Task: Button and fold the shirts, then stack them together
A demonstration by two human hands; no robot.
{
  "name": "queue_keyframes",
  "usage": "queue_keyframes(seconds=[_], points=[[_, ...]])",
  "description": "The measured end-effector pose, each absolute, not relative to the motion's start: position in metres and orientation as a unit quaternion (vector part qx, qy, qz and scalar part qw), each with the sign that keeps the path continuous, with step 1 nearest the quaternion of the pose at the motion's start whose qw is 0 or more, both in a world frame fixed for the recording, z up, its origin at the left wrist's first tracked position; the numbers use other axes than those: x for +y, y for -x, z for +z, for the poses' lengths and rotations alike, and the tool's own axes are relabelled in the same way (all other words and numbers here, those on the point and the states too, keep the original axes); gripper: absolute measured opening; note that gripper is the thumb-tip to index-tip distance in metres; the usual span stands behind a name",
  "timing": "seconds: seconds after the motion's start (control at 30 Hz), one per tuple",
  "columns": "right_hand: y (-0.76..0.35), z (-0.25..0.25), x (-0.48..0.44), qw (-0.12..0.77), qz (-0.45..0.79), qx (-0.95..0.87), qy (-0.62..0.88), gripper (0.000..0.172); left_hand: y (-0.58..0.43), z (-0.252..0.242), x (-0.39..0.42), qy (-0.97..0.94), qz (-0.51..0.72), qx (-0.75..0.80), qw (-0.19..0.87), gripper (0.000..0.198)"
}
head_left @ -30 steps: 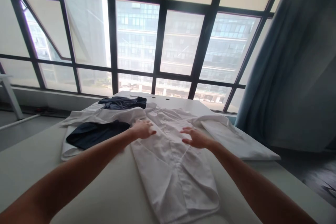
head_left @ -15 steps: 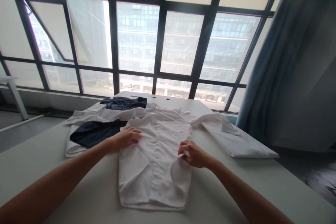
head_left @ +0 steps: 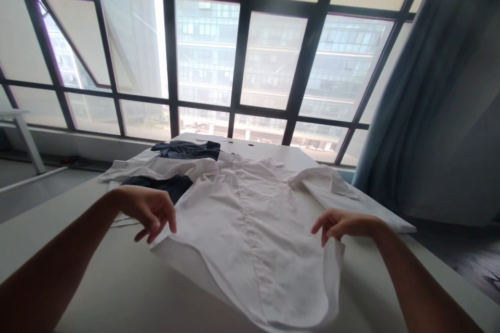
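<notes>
In the head view, the only 1 I have, a white dress shirt lies on the white table, mostly between the person's 2 hands, its hem toward the person and its shoulders well beyond the fingers. The left hand is at the near corner of the shirt on its side, fingers loosely bent and a little apart, 1 fingertip close against the edge; I can't tell whether it grips the cloth. The right hand is drawn narrow over the opposite corner, and it seems to pinch the raised hem there. Past the left hand, 1 sleeve runs outward beside a navy garment, with a second dark garment farther off. Past the right hand, the other sleeve reaches over a flat white cloth, perhaps a folded garment. By my reading, the spreading is well along: the sleeves are out to both sides and the front placket runs roughly down the middle. What remains, I'd judge, is the near part: the hem curls up off the table around both hands, and creases cross the front.
</notes>
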State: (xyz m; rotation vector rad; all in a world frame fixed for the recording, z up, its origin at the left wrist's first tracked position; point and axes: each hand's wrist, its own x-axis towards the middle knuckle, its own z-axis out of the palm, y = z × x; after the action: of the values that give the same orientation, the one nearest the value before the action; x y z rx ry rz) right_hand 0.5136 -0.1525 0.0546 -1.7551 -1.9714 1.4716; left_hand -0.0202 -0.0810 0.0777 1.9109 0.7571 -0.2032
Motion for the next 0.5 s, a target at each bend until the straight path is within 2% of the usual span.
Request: queue_keyframes(seconds=[0.07, 0.2, 0.27, 0.3, 0.43, 0.5], points=[[-0.513, 0.053, -0.15, 0.051, 0.48, -0.649, 0.588, 0.054, 0.017, 0.073, -0.079, -0.794, -0.05, 0.343, 0.5, 0.063], [-0.507, 0.038, -0.139, 0.11, 0.365, -0.697, 0.607, 0.06, -0.03, 0.037, -0.075, -0.866, 0.111, 0.391, 0.292, 0.052], [-0.506, 0.027, -0.132, 0.116, 0.279, -0.727, 0.617, 0.056, -0.053, 0.017, -0.075, -0.902, 0.115, 0.352, 0.222, 0.048], [-0.504, 0.022, -0.129, 0.105, 0.244, -0.738, 0.62, 0.055, -0.06, 0.008, -0.074, -0.914, 0.093, 0.337, 0.204, 0.055], [-0.493, 0.013, -0.128, 0.022, 0.179, -0.752, 0.634, 0.059, -0.048, -0.01, -0.069, -0.917, -0.048, 0.343, 0.196, 0.111], [-0.485, 0.013, -0.134, -0.021, 0.163, -0.741, 0.651, 0.063, -0.026, -0.012, -0.071, -0.913, -0.088, 0.347, 0.198, 0.128]])
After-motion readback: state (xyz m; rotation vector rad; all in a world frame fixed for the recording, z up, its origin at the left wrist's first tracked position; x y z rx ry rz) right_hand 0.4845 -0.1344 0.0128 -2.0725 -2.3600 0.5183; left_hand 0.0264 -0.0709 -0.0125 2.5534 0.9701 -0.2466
